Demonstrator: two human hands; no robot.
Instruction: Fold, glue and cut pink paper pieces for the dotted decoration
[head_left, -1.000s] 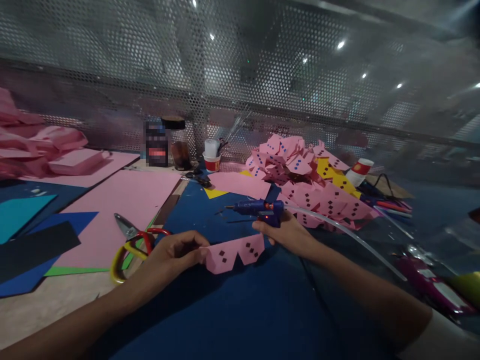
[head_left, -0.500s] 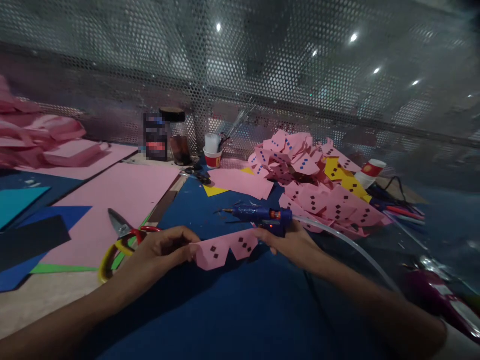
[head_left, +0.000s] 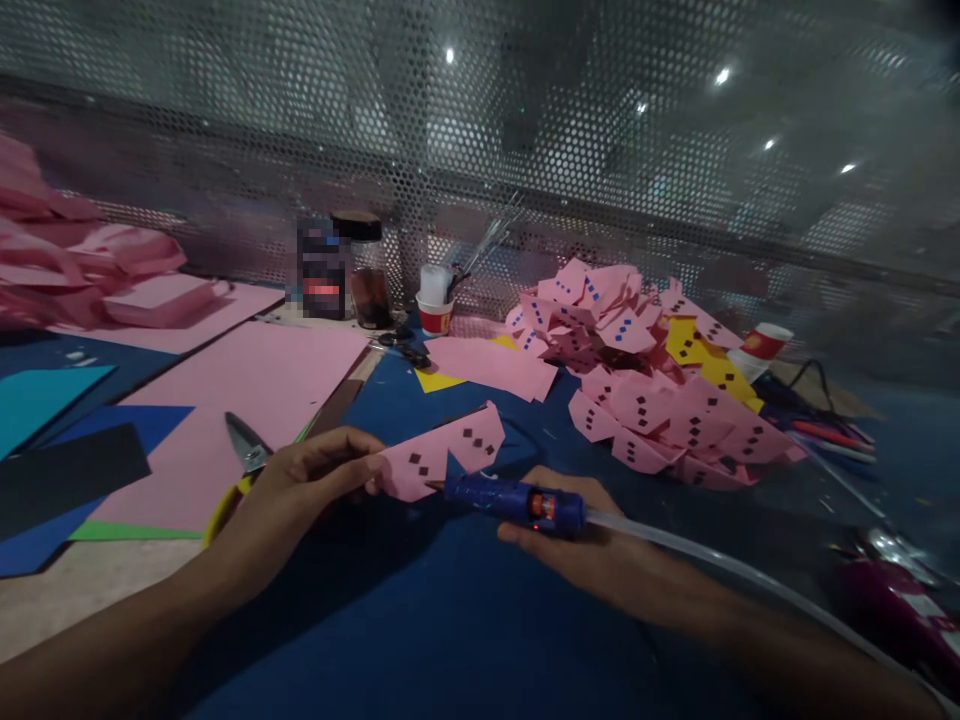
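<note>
Between thumb and fingers, my left hand pinches the left end of a pink paper strip. The strip has a V-shaped notch in its lower edge and dark diamond shapes on it. My right hand is wrapped around a blue hot glue gun, its small light glowing red. A long clear glue stick runs out of the gun's back, over my right forearm. The nozzle points left, close to the strip's lower edge by the notch; I cannot tell whether it touches. Scissors lie partly behind my left hand.
Pink paper pieces with dark and blue diamonds form a pile at the right, with a yellow piece among them. Behind stand a lidded jar and a paper cup. Pink sheets lie left. A perforated metal panel rises behind.
The glue gun has come down and toward me, from behind the strip to in front of its lower edge. My right fingers have left the strip, whose right end now tilts up.
</note>
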